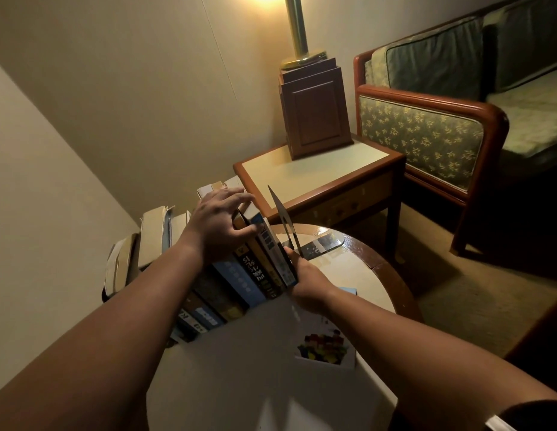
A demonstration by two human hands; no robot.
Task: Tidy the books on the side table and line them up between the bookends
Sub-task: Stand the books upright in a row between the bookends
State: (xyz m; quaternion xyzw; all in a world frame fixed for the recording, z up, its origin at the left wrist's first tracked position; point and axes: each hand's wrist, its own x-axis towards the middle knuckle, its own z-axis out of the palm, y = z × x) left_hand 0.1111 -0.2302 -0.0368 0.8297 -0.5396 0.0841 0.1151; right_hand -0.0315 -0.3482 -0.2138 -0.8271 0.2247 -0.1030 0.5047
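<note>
A row of several books (239, 281) stands upright on the round side table (348, 269), spines toward me. My left hand (221, 225) lies over the tops of the books near the row's right end, thumb and fingers curled round them. My right hand (305, 281) grips the lower edge of the last book (272, 247) at the right end. Just beyond it a thin dark metal bookend (283, 216) stands upright. More worn, pale books (152, 234) lean at the row's left. The left bookend is hidden.
A white booklet with a colourful picture (325, 345) lies flat on the table in front of the row. Behind stands a square end table (317, 178) with a wooden box (314, 110) and a brass lamp (297, 29). A green patterned armchair (432, 126) fills the right.
</note>
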